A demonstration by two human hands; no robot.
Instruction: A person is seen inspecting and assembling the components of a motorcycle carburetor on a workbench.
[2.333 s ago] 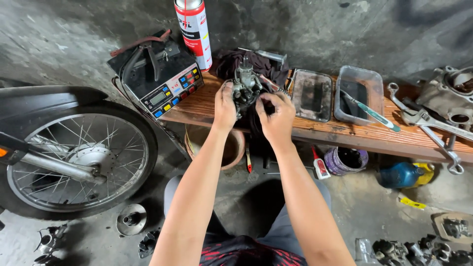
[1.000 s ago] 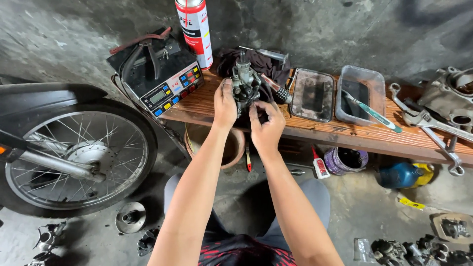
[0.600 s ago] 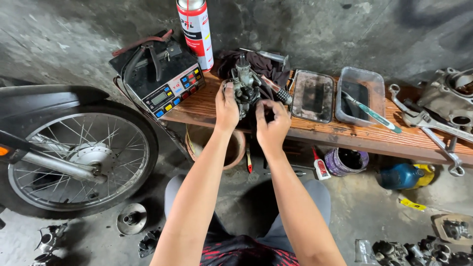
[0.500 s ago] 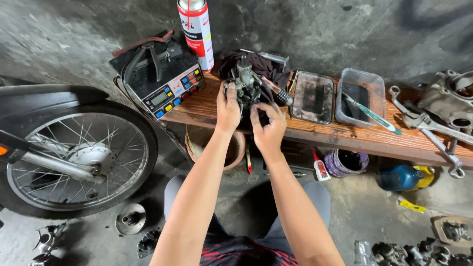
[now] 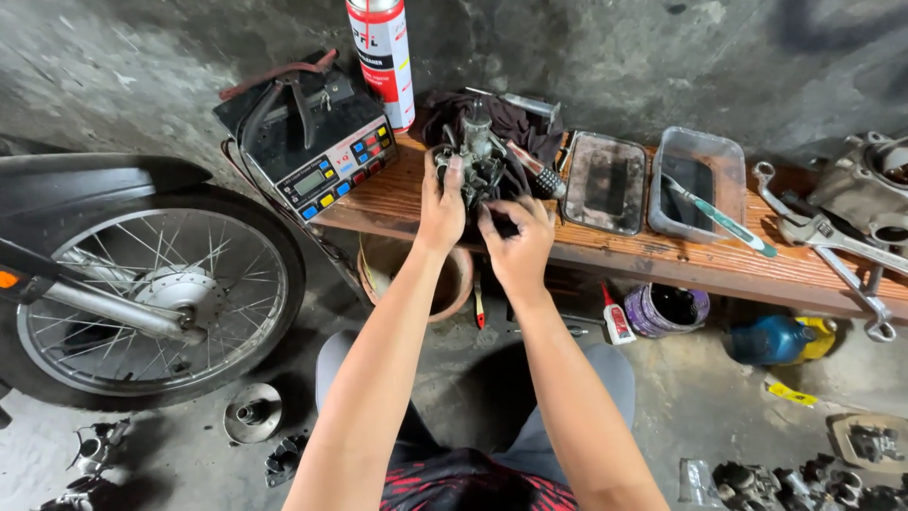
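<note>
**Both hands on a carburettor at the front edge of the wooden surface**

The left hand (image 5: 442, 210) is closed around the left side of a small grey metal carburettor (image 5: 476, 161), thumb up against its body, holding it upright on the wooden surface (image 5: 605, 248) near the front edge. The right hand (image 5: 519, 248) sits just below and to the right, its fingers curled together at the carburettor's lower part; whether that grip pinches a small piece or only presses the body is hard to tell from here. A dark cloth (image 5: 506, 121) lies bunched behind the carburettor, toward the back edge. At the surface's left end stands a black battery charger (image 5: 307, 142) with coloured buttons, and a red-and-white spray can (image 5: 382, 52) stands just behind it. To the right lie two clear plastic trays (image 5: 698, 180), side by side.
</note>
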